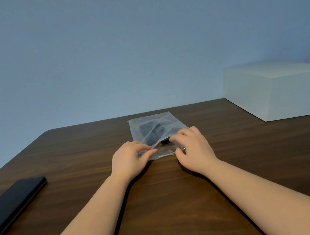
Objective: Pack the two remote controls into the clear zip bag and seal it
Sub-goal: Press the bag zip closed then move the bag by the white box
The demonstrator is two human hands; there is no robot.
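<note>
A clear zip bag (pixel 151 120) lies flat on the dark wooden table (pixel 234 156), its mouth toward me. Inside it I see dark remote controls (pixel 151 131), their shapes blurred by the plastic, so I cannot tell them apart cleanly. One dark end (pixel 165 141) shows near the bag's mouth. My left hand (pixel 130 158) pinches the near left edge of the bag between thumb and fingers. My right hand (pixel 191 146) rests on the near right edge, fingers pressing down on the plastic.
A long flat black case (pixel 12 205) lies at the left near the table's edge. A white box (pixel 280 91) stands at the back right against the blue wall.
</note>
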